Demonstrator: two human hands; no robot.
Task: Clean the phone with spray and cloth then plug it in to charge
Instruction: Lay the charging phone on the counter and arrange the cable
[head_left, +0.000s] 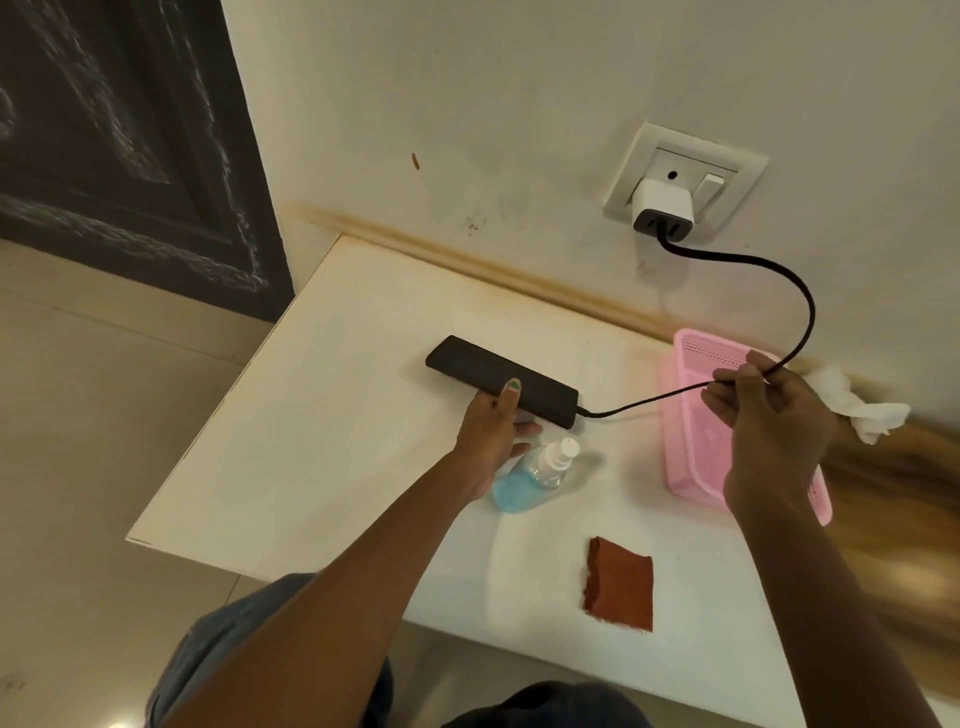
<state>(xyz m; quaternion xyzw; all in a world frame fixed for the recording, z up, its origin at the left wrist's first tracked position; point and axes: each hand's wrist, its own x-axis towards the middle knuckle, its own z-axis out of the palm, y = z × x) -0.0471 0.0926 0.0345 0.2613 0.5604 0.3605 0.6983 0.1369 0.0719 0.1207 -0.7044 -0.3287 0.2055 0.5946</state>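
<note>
Black phone (501, 381) lies mid-surface (311, 415), cable (802, 301) plugged in; left hand (493, 431) grips its near end, right hand's (769, 415) fingers (727, 389) pinch the cable.

view: head-worn, single | faces: forward and down, steeply, over table (322, 415) toward wall (519, 104) | range: near

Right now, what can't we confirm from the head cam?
- Phone: lies at a flat angle, and the left hand covers its near edge; can't tell if it's clean.
- Basket contents: right hand and cable block them.
- White wad beside the basket: motion-blurred.
- Socket switch: too small.
</note>
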